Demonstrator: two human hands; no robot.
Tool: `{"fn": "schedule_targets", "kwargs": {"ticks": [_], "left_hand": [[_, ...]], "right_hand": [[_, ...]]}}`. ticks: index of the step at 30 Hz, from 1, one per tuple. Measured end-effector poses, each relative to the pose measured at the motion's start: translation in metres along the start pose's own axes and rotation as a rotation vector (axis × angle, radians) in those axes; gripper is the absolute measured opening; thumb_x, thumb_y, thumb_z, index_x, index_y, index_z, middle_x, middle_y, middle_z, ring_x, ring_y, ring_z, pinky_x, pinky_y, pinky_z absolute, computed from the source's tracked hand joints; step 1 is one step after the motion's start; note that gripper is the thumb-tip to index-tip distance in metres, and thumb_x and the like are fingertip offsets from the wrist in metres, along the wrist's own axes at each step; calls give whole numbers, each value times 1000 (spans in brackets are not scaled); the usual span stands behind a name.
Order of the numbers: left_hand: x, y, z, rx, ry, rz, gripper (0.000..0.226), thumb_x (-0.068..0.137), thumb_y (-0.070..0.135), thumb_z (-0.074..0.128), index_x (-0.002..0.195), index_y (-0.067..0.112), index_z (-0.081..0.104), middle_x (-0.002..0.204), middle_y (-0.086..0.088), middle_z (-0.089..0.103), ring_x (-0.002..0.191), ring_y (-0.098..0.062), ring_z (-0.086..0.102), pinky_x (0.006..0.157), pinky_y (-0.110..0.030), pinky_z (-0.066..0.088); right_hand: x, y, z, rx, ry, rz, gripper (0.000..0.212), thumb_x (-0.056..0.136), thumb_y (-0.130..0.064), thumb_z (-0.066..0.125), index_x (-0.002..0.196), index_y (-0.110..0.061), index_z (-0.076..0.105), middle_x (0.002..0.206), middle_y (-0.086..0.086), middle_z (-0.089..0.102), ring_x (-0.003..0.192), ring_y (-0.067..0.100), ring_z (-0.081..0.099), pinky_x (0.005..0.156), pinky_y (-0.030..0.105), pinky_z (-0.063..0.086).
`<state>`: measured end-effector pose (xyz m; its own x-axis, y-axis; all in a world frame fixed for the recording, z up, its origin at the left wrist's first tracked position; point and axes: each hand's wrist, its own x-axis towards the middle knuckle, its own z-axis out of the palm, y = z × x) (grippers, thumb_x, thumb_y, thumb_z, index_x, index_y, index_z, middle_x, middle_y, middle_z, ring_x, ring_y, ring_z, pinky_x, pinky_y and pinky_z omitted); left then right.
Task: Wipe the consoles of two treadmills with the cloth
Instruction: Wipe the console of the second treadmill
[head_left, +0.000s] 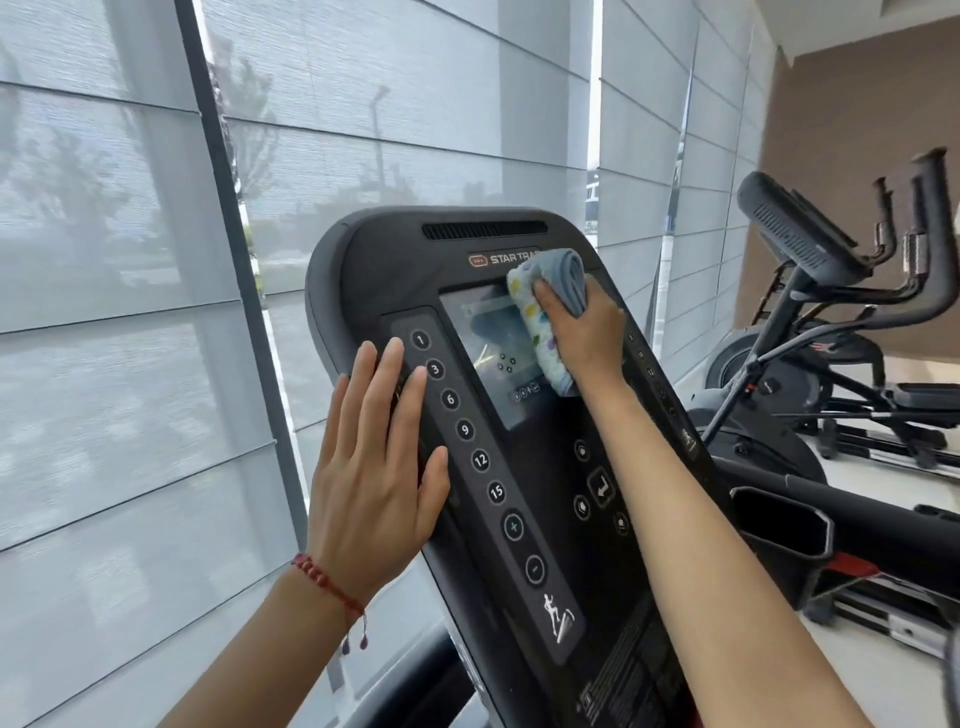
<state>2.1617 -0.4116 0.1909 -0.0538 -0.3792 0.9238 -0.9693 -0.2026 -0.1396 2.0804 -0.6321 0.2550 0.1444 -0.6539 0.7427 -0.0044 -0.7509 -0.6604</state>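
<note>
A: Hands?
B: Right hand (584, 332) clenched on the cloth (540, 312), pressing it to the console (519, 467) screen's upper right. Left hand (374, 467) spread flat, grasping nothing, fingers against the console's left edge.
A: Writing?
B: "STAR TRA", rest covered, just left of the cloth. Buttons 1, 3, 6, 9, 12, 15, plus, minus beside the left fingers.

Soft grey daylight pours through the sheer pale window blinds (130, 260), bright and even, barely any shadows. Glare streaks the dark glossy console screen (485, 353). Edges bow, wide-angle; lower right corner blurs.
</note>
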Motion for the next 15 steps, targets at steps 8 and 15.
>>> {"fn": "schedule_targets", "kwargs": {"ticks": [8,15], "left_hand": [[2,-4,2,-1,-28,31,55,95,27,30,137,-6,35,148,-24,27,140,-36,16,112,-53,20],[3,-2,9,-73,13,-3,54,91,23,31,136,-7,37,147,-25,27,140,-38,15,111,-56,19]], "right_hand": [[48,47,-20,-60,71,148,37,83,-52,59,82,-16,51,72,1,55,70,25,59,73,38,52],[39,49,-19,-91,35,193,42,86,-48,56,93,-7,61,85,5,59,81,21,52,71,26,36]]}}
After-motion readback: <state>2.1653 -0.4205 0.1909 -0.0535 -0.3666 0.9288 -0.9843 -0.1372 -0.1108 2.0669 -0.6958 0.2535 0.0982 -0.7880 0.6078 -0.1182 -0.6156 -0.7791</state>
